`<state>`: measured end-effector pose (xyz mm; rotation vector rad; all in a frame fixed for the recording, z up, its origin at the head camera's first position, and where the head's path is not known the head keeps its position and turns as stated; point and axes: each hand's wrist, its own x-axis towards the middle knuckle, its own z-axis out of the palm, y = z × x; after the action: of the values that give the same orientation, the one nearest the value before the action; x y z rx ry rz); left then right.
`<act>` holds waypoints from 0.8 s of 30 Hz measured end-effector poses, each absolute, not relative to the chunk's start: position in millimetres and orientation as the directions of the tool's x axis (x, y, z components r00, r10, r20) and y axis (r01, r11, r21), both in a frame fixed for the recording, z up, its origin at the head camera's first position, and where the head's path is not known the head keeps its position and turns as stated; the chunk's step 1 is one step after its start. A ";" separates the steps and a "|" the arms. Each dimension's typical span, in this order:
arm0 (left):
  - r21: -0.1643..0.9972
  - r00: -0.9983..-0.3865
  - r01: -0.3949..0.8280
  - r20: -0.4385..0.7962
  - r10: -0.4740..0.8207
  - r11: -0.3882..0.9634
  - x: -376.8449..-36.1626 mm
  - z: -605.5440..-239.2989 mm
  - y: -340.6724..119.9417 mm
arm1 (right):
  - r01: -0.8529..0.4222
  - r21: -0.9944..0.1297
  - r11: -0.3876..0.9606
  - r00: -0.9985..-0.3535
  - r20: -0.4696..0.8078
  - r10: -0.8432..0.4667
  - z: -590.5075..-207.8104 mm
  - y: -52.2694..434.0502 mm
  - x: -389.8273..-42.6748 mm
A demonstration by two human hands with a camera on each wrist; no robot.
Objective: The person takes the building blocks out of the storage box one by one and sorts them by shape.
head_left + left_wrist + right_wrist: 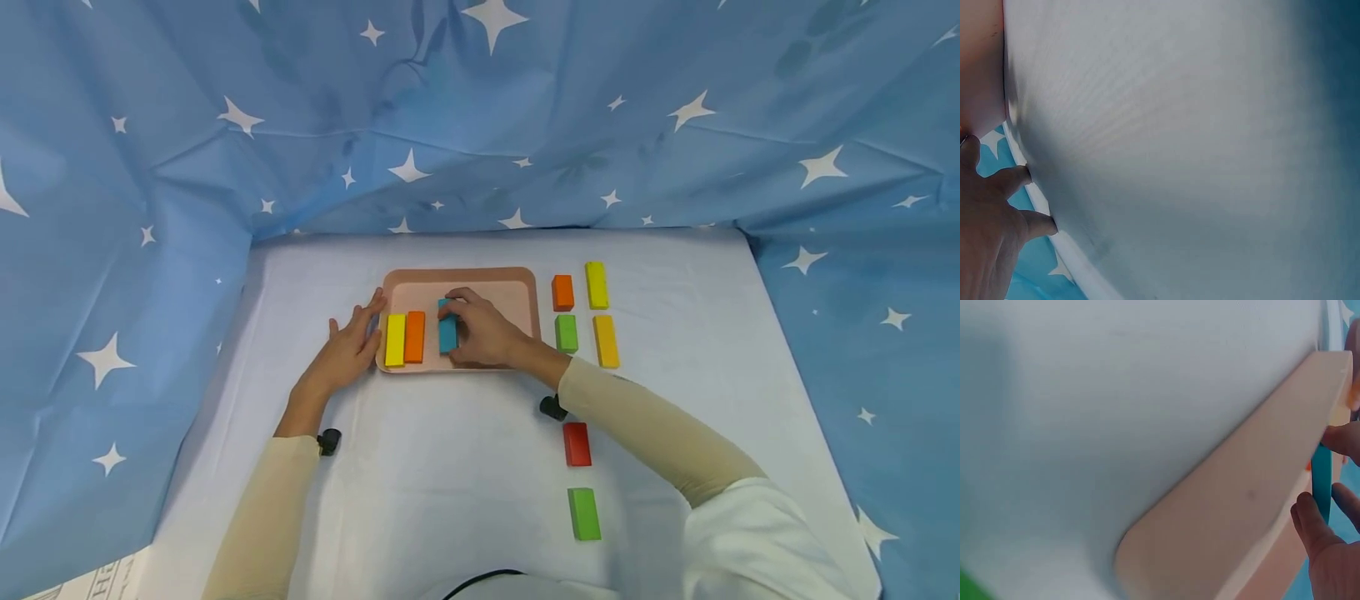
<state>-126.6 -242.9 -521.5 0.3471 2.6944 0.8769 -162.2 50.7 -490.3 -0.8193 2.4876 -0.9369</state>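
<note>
A pink tray (pixel 491 285) lies on the white table. Inside its left part a yellow block (pixel 395 340) and an orange block (pixel 414 337) stand side by side. My right hand (pixel 483 333) pinches a blue block (pixel 447 327) between thumb and fingers, over the tray to the right of the orange block. In the right wrist view the blue block (pixel 1321 481) shows between the fingers, behind the tray wall (pixel 1241 475). At the tray's left edge, my left hand (pixel 345 350) touches the rim with fingers spread and holds nothing.
Right of the tray lie a small orange block (pixel 562 293), a yellow block (pixel 597 285), a small green block (pixel 566 333) and an amber block (pixel 606 341). Nearer me are a red block (pixel 577 444) and a green block (pixel 583 513). A blue star-patterned cloth (pixel 480 108) surrounds the table.
</note>
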 end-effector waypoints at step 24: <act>0.604 -0.932 0.137 -0.190 0.309 0.785 -124.2 -522.5 -242.0 | -0.184 -0.802 0.568 -0.841 -0.171 -0.513 -461.3 249.9 -104.6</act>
<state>-124.2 -242.0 -522.5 0.3451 2.6982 0.8819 -104.6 249.9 -461.3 -0.5656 2.4180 -1.1716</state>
